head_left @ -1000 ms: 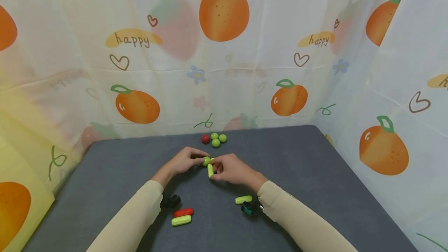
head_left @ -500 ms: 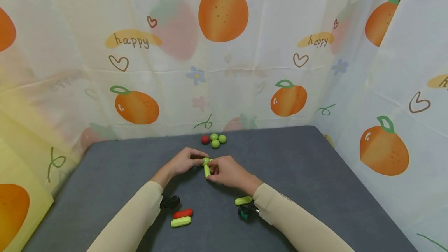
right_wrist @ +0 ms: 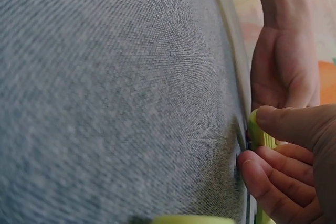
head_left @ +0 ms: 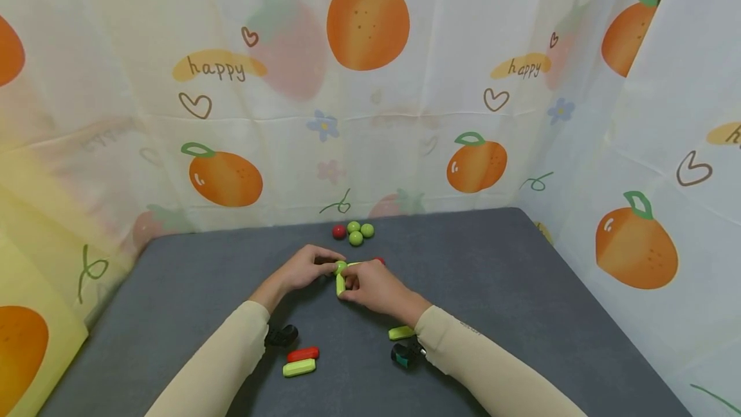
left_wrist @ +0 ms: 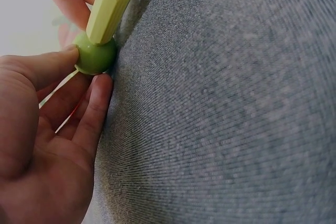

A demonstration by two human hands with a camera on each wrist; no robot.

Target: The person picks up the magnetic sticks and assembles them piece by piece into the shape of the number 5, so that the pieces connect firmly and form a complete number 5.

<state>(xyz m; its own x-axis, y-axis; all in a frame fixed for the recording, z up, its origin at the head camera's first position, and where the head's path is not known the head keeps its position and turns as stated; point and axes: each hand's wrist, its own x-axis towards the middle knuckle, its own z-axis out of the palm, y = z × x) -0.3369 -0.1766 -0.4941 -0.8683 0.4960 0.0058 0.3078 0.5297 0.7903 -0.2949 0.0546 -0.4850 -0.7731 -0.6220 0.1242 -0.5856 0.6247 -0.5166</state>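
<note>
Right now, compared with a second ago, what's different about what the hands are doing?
The right hand has shifted slightly left, bringing its pinched yellow-green stick to the near side of the green ball; a red piece now peeks out behind it. Unchanged: the left hand holding that ball, the red stick lying nearby.

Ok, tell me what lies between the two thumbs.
A green ball, pinched by the left hand, then a yellow-green stick against it, held by the right hand; the left wrist view shows both.
</note>
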